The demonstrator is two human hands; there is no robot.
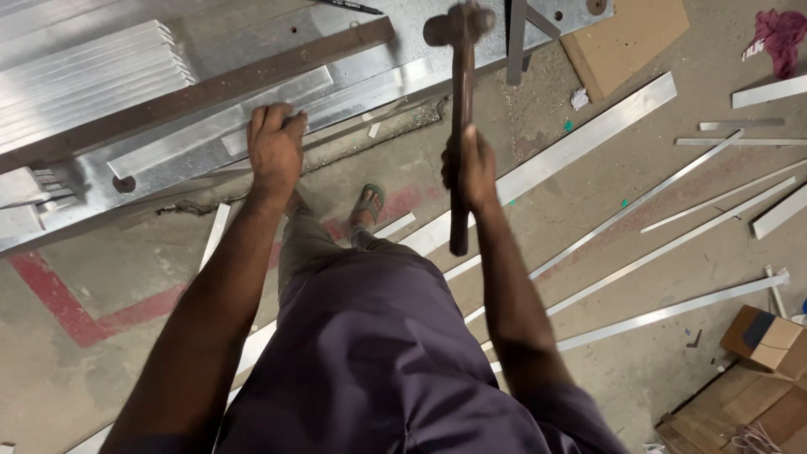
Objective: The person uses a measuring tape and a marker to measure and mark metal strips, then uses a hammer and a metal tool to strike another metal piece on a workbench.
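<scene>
A: Hammer (460,126) – where's it sit rel. to your hands?

B: Your right hand (471,168) is wrapped round the wooden handle about mid-length, fingers closed tight. Head is up above that hand, blurred, over the edge of the metal workbench (353,63). Handle butt pokes out below your fist, toward your body.

A: And your left hand (273,147)?

B: Palm down, fingers curled over the flat aluminium strip (227,126) lying on the bench, pressing on it. Not a full fist; fingertips hook the strip's far edge. Strip runs out to the left of that hand, ending near a round hole in the bench top.

A: Hands close together?

B: Apart. Left one's on the bench, right one's off the bench edge w/ the hammer, to the right of it.

A: What else is round you?

B: Rusty brown bar (210,88) just beyond your left hand, running diagonally. Stack of aluminium sections (84,71) further left of it. Below your hands, your sandalled foot (367,206) on the concrete floor (588,227). Right of the hammer hand, long aluminium strips (664,244) lie scattered on the floor, plus a brown board (626,38) up past it, a red rag (782,38) far right, and cardboard boxes (765,340) low right.
</scene>
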